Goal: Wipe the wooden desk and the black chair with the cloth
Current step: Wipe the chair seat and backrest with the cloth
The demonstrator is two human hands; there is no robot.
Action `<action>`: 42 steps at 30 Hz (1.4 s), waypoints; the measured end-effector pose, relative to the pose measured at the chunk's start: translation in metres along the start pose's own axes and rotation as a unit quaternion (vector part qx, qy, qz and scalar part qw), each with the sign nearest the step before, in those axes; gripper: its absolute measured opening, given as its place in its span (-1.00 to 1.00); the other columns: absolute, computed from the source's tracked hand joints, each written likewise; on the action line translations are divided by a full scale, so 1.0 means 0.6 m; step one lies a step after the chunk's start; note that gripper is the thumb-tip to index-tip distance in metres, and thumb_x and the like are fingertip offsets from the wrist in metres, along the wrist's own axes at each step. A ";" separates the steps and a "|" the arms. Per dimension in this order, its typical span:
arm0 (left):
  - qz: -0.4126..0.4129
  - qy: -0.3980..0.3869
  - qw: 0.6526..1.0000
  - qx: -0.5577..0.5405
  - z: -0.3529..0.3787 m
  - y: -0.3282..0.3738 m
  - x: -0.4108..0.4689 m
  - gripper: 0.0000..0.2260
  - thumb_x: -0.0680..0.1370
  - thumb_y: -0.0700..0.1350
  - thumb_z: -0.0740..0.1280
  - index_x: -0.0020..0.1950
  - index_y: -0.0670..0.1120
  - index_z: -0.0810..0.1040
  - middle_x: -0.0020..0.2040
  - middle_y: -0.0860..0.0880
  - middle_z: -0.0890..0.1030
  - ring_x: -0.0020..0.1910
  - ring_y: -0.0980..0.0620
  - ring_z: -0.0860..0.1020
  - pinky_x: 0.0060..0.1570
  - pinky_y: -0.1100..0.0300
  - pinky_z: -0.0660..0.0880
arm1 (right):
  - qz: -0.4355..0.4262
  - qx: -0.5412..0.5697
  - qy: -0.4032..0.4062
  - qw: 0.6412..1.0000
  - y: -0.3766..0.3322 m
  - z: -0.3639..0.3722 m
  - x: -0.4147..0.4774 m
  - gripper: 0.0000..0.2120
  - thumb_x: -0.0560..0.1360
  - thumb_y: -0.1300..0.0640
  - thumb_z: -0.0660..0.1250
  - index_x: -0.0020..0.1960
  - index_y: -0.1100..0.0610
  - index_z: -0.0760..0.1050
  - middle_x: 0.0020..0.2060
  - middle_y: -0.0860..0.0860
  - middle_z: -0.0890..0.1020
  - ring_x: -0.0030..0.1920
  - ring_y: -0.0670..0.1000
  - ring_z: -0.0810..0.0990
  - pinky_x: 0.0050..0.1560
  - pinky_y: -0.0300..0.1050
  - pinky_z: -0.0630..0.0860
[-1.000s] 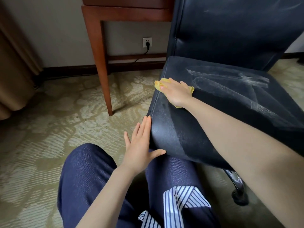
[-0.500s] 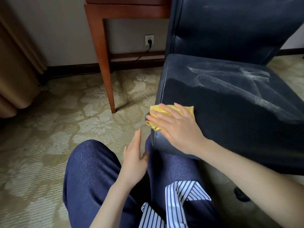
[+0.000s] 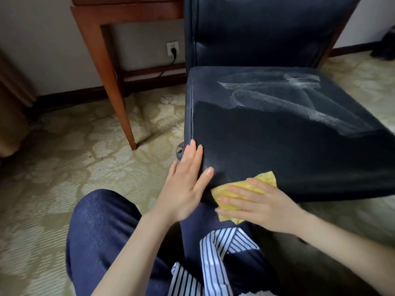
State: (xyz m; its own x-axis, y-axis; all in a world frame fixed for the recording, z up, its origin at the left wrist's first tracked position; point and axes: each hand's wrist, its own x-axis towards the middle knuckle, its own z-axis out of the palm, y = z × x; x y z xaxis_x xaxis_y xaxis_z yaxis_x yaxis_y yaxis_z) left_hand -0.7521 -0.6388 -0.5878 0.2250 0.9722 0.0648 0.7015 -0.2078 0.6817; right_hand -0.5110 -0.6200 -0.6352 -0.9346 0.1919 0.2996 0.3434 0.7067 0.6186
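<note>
The black chair (image 3: 288, 135) fills the upper right, its seat marked with pale wipe streaks toward the back. My right hand (image 3: 260, 206) presses the yellow cloth (image 3: 239, 194) flat against the seat's front edge near its left corner, fingers straight. My left hand (image 3: 184, 184) rests flat with straight fingers against the seat's front left corner, thumb on the seat top. The wooden desk (image 3: 111, 50) stands at the upper left; only its leg, apron and lower rail show.
Patterned carpet (image 3: 64, 157) covers the floor. My knees in blue trousers (image 3: 102, 236) lie below the seat. A wall socket with a black plug (image 3: 172, 49) sits behind the desk. A curtain (image 3: 10, 116) hangs at the far left. A chair caster (image 3: 179, 150) peeks out by the seat's left edge.
My right hand slid the cloth from the seat's left edge down and round to its front edge. My left hand dropped away, then came back flat onto the seat's front left corner.
</note>
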 end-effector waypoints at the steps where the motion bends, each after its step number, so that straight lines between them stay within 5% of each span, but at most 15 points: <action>1: -0.001 -0.004 1.000 0.011 0.001 -0.001 0.000 -0.25 0.42 0.34 -0.20 0.56 0.06 -0.11 0.53 0.19 -0.23 0.47 0.31 -0.28 0.44 0.22 -0.28 | 0.008 -0.008 0.002 1.000 0.011 -0.004 -0.023 -0.56 0.60 0.22 0.14 0.44 -0.06 0.27 0.40 -0.09 0.31 0.37 0.00 0.32 0.42 0.06 0.12; 5: -0.016 -0.024 1.000 -0.004 -0.004 0.000 -0.001 -0.27 0.41 0.35 -0.21 0.55 0.11 -0.10 0.53 0.23 -0.20 0.43 0.40 -0.28 0.47 0.18 -0.29 | 0.031 -0.049 -0.042 0.997 0.054 -0.022 -0.099 -0.58 0.59 0.14 0.09 0.44 -0.07 0.21 0.37 -0.08 0.37 0.29 0.03 0.37 0.40 0.11 0.15; 8: -0.022 -0.033 0.998 -0.050 -0.007 0.004 -0.003 -0.28 0.40 0.34 -0.21 0.54 0.12 -0.08 0.52 0.25 -0.18 0.42 0.44 -0.26 0.47 0.17 -0.29 | 0.032 -0.063 -0.079 0.994 0.074 -0.036 -0.123 -0.46 0.44 0.03 0.26 0.40 -0.06 0.25 0.37 -0.05 0.39 0.29 0.06 0.36 0.38 0.12 0.14; 14: -0.027 -0.029 0.994 -0.106 -0.011 0.008 -0.006 -0.33 0.41 0.35 -0.18 0.49 0.17 -0.06 0.52 0.27 -0.12 0.41 0.46 -0.22 0.48 0.16 -0.30 | 0.125 0.058 -0.053 0.989 0.079 -0.049 -0.086 -0.50 0.46 0.10 0.14 0.40 0.01 0.27 0.33 -0.04 0.39 0.36 0.06 0.33 0.40 0.06 0.15; 24: -0.004 -0.018 0.997 -0.072 -0.017 -0.006 -0.020 -0.36 0.48 0.28 -0.09 0.54 0.11 0.06 0.53 0.24 -0.08 0.47 0.36 -0.19 0.48 0.05 -0.29 | 0.325 0.377 -0.116 0.859 0.163 -0.009 0.095 -0.58 0.60 -0.01 0.00 0.42 -0.01 0.33 0.42 -0.08 0.35 0.46 -0.15 0.15 0.44 -0.05 0.10; 32: 0.002 0.123 0.987 -0.103 -0.038 -0.032 -0.044 -0.72 0.60 0.11 0.06 0.30 0.23 0.32 0.39 0.22 0.34 0.45 0.21 0.22 0.46 -0.09 0.10 | 0.312 0.384 -0.232 0.838 0.247 0.107 0.292 -0.57 0.66 -0.05 -0.07 0.49 -0.01 0.22 0.49 -0.07 0.23 0.51 -0.06 0.04 0.45 0.08 0.05; 36: -0.023 0.143 0.988 -0.062 -0.029 -0.047 -0.059 -0.45 0.50 0.25 0.17 0.45 0.14 0.19 0.39 0.33 0.18 0.42 0.31 0.14 0.48 0.06 0.09 | 0.312 0.291 -0.328 0.843 0.252 0.144 0.364 -0.51 0.64 -0.09 -0.12 0.47 0.05 0.26 0.49 0.08 0.23 0.51 0.08 0.06 0.40 0.14 0.12; 39: -0.106 0.095 0.989 0.046 0.003 -0.048 -0.058 0.01 0.33 0.53 0.10 0.56 -0.05 -0.14 0.55 0.12 -0.05 0.50 0.19 -0.12 0.50 -0.03 -0.11 | 0.283 0.226 -0.344 0.866 0.239 0.146 0.388 -0.56 0.62 -0.01 -0.09 0.32 0.07 0.44 0.40 0.08 0.38 0.49 0.09 0.11 0.35 0.16 0.13; 42: -0.173 0.105 0.977 0.073 0.029 -0.046 -0.042 0.20 0.13 0.58 0.00 0.53 -0.13 -0.31 0.56 -0.01 -0.27 0.52 0.05 -0.28 0.47 -0.09 -0.21 | 0.241 0.215 -0.333 0.886 0.228 0.140 0.386 -0.55 0.63 -0.01 -0.12 0.24 0.03 0.50 0.37 0.06 0.41 0.48 0.07 0.14 0.39 0.15 0.05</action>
State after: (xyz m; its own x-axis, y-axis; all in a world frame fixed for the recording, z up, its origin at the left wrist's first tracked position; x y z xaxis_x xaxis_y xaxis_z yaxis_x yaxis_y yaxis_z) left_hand -0.7653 -0.6596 -0.6211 -0.1762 0.9843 0.0070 0.8030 0.1396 0.5794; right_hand -0.6881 -0.4214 -0.5423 -0.5858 0.7999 -0.1304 0.7842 0.6000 0.1579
